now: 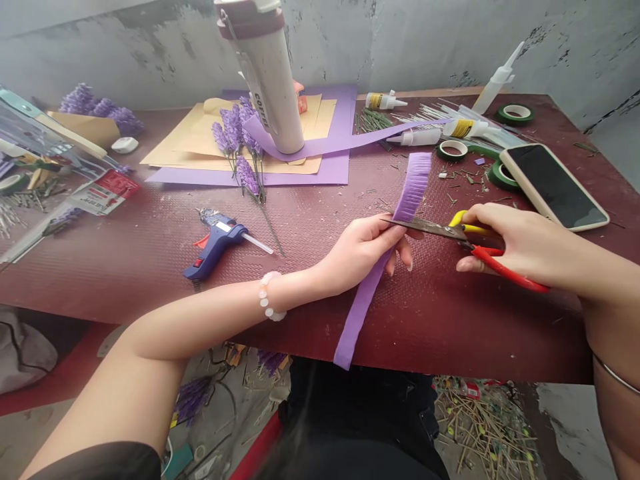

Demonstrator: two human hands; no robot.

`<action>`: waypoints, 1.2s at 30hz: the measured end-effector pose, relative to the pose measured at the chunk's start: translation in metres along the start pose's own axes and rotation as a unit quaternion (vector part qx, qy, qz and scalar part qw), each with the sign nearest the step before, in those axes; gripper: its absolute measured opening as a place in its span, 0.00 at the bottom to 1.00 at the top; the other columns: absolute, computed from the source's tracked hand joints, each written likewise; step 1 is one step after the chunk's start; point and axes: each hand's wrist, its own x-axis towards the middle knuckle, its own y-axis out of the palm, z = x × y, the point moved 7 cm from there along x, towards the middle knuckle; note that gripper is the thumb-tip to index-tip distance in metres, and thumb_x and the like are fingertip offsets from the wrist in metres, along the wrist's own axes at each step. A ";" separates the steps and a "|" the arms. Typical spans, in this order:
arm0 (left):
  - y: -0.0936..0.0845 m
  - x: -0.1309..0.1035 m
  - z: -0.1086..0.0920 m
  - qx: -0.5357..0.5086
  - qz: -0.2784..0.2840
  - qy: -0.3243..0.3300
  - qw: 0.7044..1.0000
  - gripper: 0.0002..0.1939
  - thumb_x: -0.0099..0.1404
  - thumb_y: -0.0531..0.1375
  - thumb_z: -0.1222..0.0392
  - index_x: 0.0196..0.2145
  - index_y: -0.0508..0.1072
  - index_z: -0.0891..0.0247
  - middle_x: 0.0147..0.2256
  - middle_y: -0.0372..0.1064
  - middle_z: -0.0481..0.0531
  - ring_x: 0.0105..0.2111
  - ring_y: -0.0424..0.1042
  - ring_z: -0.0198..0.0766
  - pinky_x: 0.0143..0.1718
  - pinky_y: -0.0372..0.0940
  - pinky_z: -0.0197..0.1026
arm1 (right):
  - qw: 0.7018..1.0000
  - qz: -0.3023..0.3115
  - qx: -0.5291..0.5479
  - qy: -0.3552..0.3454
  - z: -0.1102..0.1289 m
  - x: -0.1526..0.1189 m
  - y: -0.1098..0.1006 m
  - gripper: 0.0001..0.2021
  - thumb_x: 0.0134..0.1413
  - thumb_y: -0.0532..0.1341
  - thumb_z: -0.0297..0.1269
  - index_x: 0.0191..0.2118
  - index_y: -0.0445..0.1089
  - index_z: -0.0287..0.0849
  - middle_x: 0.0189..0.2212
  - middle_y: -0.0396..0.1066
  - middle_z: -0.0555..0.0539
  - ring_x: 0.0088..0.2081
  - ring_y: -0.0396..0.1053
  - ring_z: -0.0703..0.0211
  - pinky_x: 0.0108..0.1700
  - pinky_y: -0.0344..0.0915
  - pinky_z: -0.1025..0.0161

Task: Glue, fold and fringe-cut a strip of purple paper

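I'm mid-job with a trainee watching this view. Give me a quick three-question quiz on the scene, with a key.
1. Multiple choice: the handles of the scissors in the right hand are:
A) both green
B) one yellow, one red
C) both yellow

2. True or false: the purple strip held by the left hand is cut into fringe both above and below that hand.

3. Fill in: the word on the side of the tumbler is ____.

Key:
1. B.
2. False: the fringe shows above the hand; below it, the strip is plain.
3. COFFEE.
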 end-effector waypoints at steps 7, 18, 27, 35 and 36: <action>0.005 0.001 0.002 -0.008 0.048 -0.015 0.999 0.22 0.71 0.72 0.43 0.34 0.74 0.64 0.24 0.73 0.44 0.20 0.67 0.28 0.27 0.64 0.35 | 1.000 0.023 0.018 -0.002 0.008 -0.002 -0.001 0.34 0.51 0.65 0.80 0.41 0.76 0.51 0.35 0.80 0.42 0.39 0.79 0.35 0.40 0.76 0.44; 0.010 -0.002 0.000 -0.043 0.078 -0.034 0.995 0.28 0.69 0.72 0.36 0.34 0.78 0.67 0.23 0.72 0.44 0.20 0.66 0.28 0.27 0.62 0.35 | 0.996 0.072 0.050 -0.030 0.025 -0.003 0.000 0.36 0.52 0.65 0.82 0.31 0.70 0.49 0.23 0.66 0.51 0.27 0.61 0.56 0.31 0.58 0.55; 0.011 -0.001 0.005 -0.033 0.071 -0.069 0.995 0.24 0.69 0.74 0.41 0.38 0.80 0.69 0.24 0.73 0.44 0.20 0.67 0.28 0.25 0.62 0.34 | 0.993 0.084 0.081 -0.031 0.027 -0.005 0.008 0.29 0.57 0.68 0.73 0.30 0.71 0.48 0.21 0.65 0.52 0.26 0.57 0.58 0.30 0.55 0.57; 0.011 -0.004 0.003 -0.090 0.051 -0.110 0.988 0.19 0.74 0.71 0.48 0.41 0.83 0.71 0.25 0.78 0.51 0.19 0.67 0.29 0.23 0.60 0.33 | 0.984 0.160 0.061 0.045 0.042 -0.006 0.002 0.22 0.57 0.64 0.60 0.27 0.66 0.46 0.24 0.56 0.55 0.30 0.52 0.60 0.34 0.52 0.57; 0.010 -0.004 0.004 -0.095 0.045 -0.121 0.987 0.18 0.75 0.69 0.50 0.41 0.84 0.72 0.25 0.79 0.52 0.19 0.67 0.29 0.22 0.60 0.33 | 0.982 0.171 0.060 0.051 0.043 -0.006 0.002 0.21 0.56 0.63 0.59 0.27 0.66 0.46 0.25 0.56 0.55 0.30 0.53 0.60 0.35 0.52 0.58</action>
